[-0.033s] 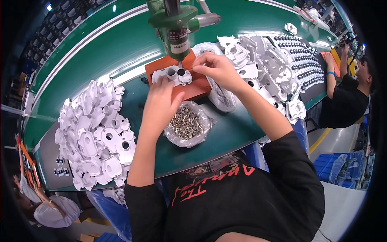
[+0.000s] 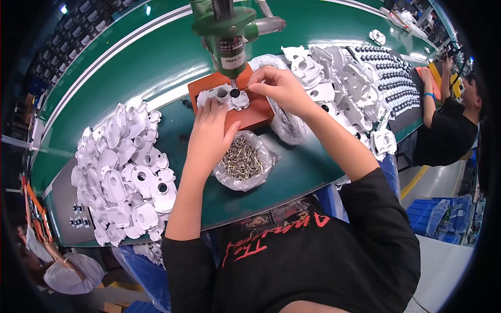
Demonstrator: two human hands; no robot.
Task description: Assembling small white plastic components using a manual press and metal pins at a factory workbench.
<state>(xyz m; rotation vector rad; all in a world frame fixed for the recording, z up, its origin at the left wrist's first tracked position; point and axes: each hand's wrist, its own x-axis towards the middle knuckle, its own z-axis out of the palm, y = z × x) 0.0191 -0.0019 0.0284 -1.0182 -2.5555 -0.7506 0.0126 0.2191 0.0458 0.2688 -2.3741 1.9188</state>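
A white plastic housing [image 2: 239, 101] with a round tube and a black round insert lies on an orange block [image 2: 255, 116]. The stretched fingers of my left hand [image 2: 210, 124] rest on the housing's left part, thumb apart. To the right of the housing, my right hand [image 2: 282, 87] has thumb and fingers pinched together close to the driver bit; what they hold, if anything, is too small to make out. A green powered screwdriver or press head [image 2: 229, 52] hangs above, its bit ending by the black insert. Nearer me stands a clear bag of screws [image 2: 242, 161].
White plastic housings are heaped at left [image 2: 122, 177] and at right [image 2: 334, 78]. A clear plastic bag [image 2: 292, 128] lies right of the block. Rows of black parts [image 2: 389, 78] fill a board farther right. A co-worker [image 2: 451, 120] works at far right, another person [image 2: 73, 274] at lower left.
My left hand has shifted very slightly to the right on the housing. My right hand and the driver head look nearly the same.
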